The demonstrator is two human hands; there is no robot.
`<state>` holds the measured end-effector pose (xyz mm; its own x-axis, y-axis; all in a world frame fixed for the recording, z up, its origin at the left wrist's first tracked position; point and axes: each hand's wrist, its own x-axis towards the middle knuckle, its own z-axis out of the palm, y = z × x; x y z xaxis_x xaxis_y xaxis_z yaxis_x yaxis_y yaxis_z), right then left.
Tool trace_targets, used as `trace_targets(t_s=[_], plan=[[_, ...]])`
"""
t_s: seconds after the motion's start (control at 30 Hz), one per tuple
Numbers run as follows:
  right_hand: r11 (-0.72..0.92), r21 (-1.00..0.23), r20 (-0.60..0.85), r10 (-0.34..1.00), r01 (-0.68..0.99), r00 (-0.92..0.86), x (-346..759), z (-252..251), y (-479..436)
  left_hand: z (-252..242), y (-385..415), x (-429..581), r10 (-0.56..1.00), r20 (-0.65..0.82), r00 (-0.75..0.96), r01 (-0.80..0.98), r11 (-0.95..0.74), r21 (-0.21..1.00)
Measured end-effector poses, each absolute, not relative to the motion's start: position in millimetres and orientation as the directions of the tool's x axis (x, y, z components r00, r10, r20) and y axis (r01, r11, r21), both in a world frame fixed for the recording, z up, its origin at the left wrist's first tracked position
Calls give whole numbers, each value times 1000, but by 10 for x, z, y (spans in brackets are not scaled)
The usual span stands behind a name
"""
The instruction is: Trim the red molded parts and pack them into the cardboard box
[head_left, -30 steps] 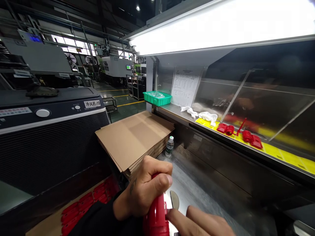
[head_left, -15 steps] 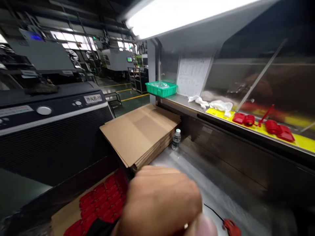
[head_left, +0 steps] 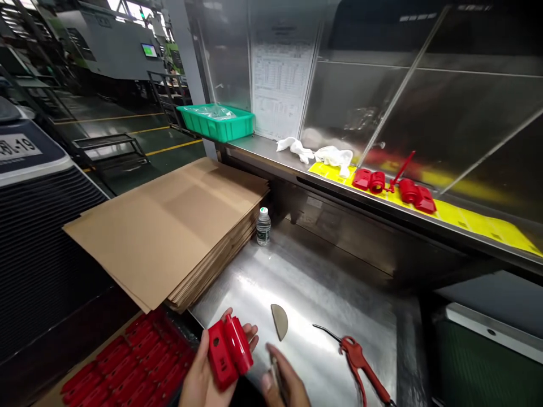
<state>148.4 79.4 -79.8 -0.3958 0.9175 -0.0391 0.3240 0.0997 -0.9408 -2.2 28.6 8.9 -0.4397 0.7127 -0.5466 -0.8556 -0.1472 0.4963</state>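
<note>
A glossy red plastic part (head_left: 229, 350) rests in my left hand (head_left: 203, 376), its fingers wrapped round it from below. Just to the right, my right hand (head_left: 285, 379) is closed on a thin tool, blurred and partly hidden by the fingers. On the metal table (head_left: 322, 294) lies a flat, half-round grey-brown piece (head_left: 279, 321), beyond my right hand. A red air blow gun (head_left: 360, 364) with a thin dark nozzle lies farther right.
Stacked cardboard sheets (head_left: 169, 209) stand at the left beside a water bottle (head_left: 263, 226). Many red parts (head_left: 131, 362) fill a box at lower left. The shelf holds a green tray (head_left: 220, 123), white gloves (head_left: 333, 157) and red parts (head_left: 409, 191). A green conveyor (head_left: 494, 356) is at right.
The view has swung right and down. The hand that blocked the lower middle has moved away; both hands now show low in view, the left with a red part, the right with a thin tool.
</note>
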Motion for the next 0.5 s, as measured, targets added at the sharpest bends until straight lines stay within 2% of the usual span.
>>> trace_targets(t_s=[0.07, 0.17, 0.3, 0.5], plan=[[98, -804, -135, 930, 587, -342, 1602, -1146, 1001, -9, 351, -130, 704, -536, -467, -836, -152, 528], [78, -667, -177, 950, 741, -259, 1819, -1439, 1388, -13, 425, -224, 749, -539, -385, -866, -92, 492], [126, -580, -126, 962, 805, -241, 1770, -1391, 1550, 109, 483, -170, 788, -568, -240, -937, -35, 347], [153, -483, -213, 935, 862, -285, 1182, -1315, 1585, 242, 527, -38, 844, -485, -229, -907, -4, 420]])
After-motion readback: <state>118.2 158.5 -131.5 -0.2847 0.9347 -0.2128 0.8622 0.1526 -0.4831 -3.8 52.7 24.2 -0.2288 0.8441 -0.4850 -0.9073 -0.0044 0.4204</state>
